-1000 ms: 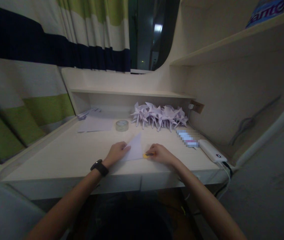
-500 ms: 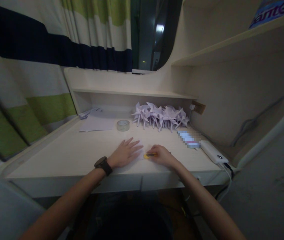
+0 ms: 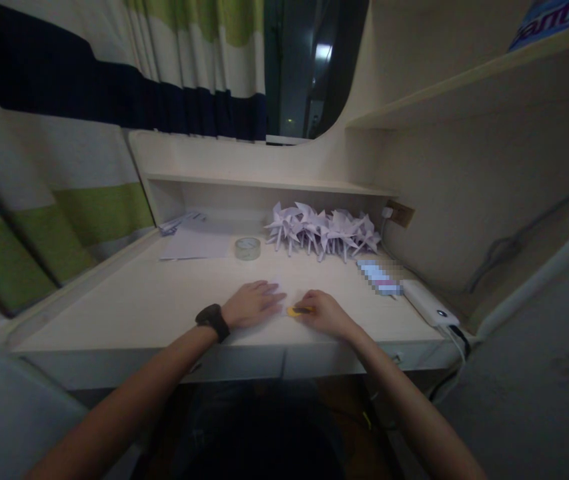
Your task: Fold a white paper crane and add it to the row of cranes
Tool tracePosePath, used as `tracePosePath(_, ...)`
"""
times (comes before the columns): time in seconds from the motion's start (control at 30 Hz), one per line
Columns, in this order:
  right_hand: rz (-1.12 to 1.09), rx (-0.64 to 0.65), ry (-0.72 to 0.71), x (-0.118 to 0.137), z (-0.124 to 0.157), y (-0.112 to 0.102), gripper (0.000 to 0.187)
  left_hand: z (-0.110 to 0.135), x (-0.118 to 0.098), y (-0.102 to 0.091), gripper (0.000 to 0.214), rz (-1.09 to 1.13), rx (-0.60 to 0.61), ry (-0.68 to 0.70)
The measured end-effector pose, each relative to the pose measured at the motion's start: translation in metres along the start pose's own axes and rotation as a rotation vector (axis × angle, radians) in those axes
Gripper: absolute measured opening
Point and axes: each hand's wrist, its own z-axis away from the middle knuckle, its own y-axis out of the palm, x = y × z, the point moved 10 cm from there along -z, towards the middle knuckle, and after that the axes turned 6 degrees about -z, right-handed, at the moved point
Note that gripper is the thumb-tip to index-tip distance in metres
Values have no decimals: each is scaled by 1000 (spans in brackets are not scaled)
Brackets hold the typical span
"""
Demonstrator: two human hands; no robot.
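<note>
Yellow, one tool (image 3: 295, 311) is pinched in the right grip (image 3: 326, 312); left grip (image 3: 250, 305) lies spread.

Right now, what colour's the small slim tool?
The slim tool is yellow and black, clearest in the head view.

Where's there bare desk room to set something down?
The widest patch is the left of the desk, bordered by the paper sheets behind and left hand beside. A smaller one lies between the right hand and the white box. It's crowded at the back right, with paper pinwheels, and between the hands, by the yellow tool.
</note>
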Motion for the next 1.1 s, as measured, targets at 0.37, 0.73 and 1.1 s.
tracePosePath(0.37, 149, -73, 42, -1, 2, 5, 21, -1, 14, 21, 46, 20, 53, -86)
tracePosePath(0.73, 112, -157, 10, 2, 10, 8, 19, -1, 13, 20, 47, 3, 91, -87)
tracePosePath(1.1, 127, -160, -1, 10, 15, 7, 18, 0, 12, 21, 48, 2, 117, -75)
